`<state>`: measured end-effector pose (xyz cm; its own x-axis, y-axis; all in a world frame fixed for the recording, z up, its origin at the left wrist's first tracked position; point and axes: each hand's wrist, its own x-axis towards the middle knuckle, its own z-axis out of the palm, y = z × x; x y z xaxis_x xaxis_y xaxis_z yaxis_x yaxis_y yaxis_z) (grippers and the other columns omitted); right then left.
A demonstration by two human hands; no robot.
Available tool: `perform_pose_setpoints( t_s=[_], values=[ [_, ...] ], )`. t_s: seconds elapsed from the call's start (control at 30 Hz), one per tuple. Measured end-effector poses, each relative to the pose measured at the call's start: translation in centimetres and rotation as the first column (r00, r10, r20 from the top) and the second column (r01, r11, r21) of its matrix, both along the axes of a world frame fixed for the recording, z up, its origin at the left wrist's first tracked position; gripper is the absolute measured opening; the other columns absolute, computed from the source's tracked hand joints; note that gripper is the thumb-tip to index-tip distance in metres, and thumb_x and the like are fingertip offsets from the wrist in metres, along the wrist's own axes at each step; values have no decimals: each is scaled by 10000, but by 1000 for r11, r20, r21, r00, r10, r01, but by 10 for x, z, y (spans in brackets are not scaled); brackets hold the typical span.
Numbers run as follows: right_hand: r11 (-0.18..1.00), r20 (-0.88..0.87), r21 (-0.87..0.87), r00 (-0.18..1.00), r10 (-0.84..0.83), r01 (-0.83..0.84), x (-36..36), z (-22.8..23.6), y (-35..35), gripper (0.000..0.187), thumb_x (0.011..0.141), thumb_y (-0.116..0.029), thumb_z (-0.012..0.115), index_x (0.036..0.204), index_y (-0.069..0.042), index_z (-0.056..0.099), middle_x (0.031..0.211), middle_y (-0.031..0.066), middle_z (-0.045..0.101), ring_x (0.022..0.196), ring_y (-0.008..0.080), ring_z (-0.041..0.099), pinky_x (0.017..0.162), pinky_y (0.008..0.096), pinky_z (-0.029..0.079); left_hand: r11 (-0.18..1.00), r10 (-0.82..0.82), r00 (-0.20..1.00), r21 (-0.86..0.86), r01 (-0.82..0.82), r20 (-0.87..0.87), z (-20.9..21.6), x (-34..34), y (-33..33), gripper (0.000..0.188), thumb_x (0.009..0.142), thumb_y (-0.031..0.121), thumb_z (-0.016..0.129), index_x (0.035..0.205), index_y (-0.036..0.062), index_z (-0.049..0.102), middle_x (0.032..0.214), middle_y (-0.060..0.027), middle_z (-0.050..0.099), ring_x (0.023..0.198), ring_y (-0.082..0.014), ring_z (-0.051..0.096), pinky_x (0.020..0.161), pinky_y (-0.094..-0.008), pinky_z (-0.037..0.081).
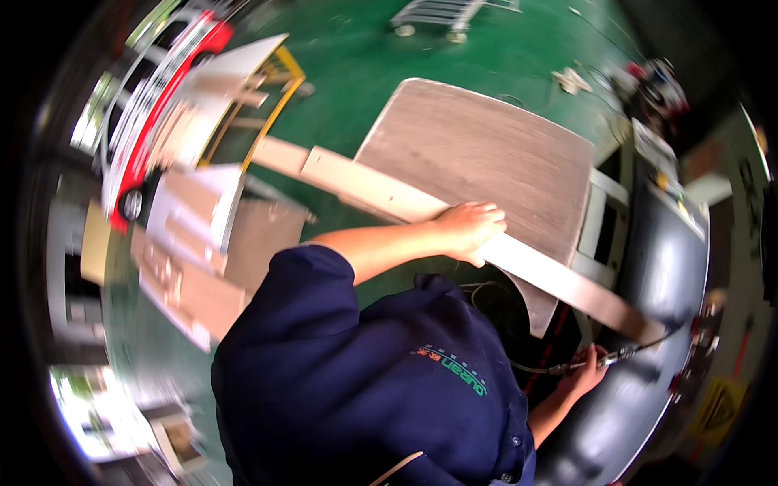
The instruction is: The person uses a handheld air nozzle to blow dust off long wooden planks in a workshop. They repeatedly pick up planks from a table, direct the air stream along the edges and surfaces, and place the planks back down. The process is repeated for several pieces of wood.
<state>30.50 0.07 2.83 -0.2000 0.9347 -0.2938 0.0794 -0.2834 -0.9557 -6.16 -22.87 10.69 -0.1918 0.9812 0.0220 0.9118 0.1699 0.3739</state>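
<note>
A long, pale wooden board (pixel 559 277) runs slantwise from the upper left to the black rounded surface at the right. My left hand (pixel 470 232) is closed over the middle of it, fingers wrapped across its edge. Another strip of wood (pixel 281 155) shows under or behind the board's far left end. Lower right, my right hand (pixel 585 368) is closed around a slim metal-tipped tool (pixel 620 354) with a thin hose or cable running from it. The tool's tip is close to the board's right end; whether they touch, I cannot tell. Its exact kind is unclear.
A worn brown tabletop (pixel 486 146) with rounded corners lies beyond the board. The large black rounded surface (pixel 668 259) borders the right side. Leftward stand a yellow-framed rack (pixel 285 65) and stacked wooden pieces (pixel 190 283). A wheeled metal cart (pixel 438 12) stands on the green floor.
</note>
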Motion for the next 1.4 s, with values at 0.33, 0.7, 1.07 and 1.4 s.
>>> perform_pose_setpoints(
  t_s=[0.33,0.7,1.07,1.4],
  values=[
    [424,526,538,683,507,-729,-76,-2,68,351,809,-32,709,1125,58,586,1111,182,587,1027,356,588,927,410,463,988,78,992,-129,-90,-96,-1,13,-25,536,546,302,865,957,60,619,1006,-60,552,1062,-251,550,881,-415,502],
    [-198,834,412,281,475,-889,-146,65,-23,669,692,-377,883,1190,8,655,1098,146,624,1073,334,550,909,440,445,987,158,975,-8,-162,-159,65,8,-198,494,540,284,831,896,48,582,951,-76,523,993,-261,548,840,-415,513],
    [-379,807,309,30,590,-872,-204,69,-153,376,619,-33,832,919,-8,607,1051,203,623,881,426,622,763,476,496,971,234,969,-64,-230,76,34,-42,-346,564,595,328,834,1024,35,615,1021,-90,533,1072,-284,548,844,-453,541],
    [-45,705,101,39,708,-994,-268,66,-266,407,583,-123,919,825,-27,606,666,-4,593,584,94,536,532,290,455,870,317,942,-429,-243,109,40,-147,-437,628,614,299,868,1156,68,650,1134,-92,607,1171,-300,562,981,-486,471]
  ],
)
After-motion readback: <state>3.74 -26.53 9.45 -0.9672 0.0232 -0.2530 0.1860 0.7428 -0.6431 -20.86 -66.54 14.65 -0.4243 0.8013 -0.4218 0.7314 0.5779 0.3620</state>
